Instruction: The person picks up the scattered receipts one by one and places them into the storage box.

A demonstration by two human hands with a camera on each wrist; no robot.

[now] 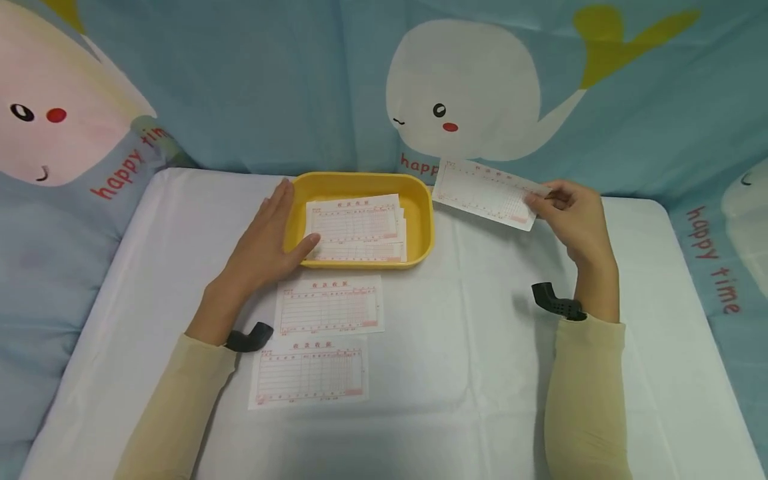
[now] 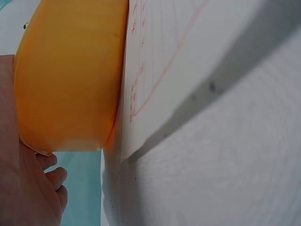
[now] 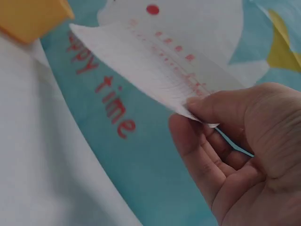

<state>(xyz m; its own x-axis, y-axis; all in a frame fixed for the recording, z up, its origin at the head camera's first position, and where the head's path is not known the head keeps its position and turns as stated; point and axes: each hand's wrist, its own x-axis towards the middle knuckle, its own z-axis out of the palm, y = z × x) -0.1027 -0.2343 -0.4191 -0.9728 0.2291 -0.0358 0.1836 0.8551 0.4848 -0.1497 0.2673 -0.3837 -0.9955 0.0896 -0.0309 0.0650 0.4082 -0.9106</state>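
Note:
A yellow plastic tray [image 1: 423, 233] stands on the white table with several red-printed receipt slips [image 1: 354, 220] inside. My left hand [image 1: 264, 237] rests against the tray's left side, fingers mostly straight along the outside and thumb across the front rim. In the left wrist view the hand [image 2: 35, 193] lies beside the orange-looking tray wall [image 2: 70, 80]. To the right of the tray, my right hand [image 1: 573, 213] pinches one receipt slip [image 1: 483, 193] by its right end, holding it above the table. The right wrist view shows the thumb and index finger on that slip [image 3: 136, 66].
Two more receipt slips lie flat in front of the tray, one close to it [image 1: 330, 307] and one nearer me [image 1: 309, 373]. Behind the table hangs a blue whale-print cloth [image 1: 252, 80]. A black wrist camera mount [image 1: 558, 303] juts from the right wrist.

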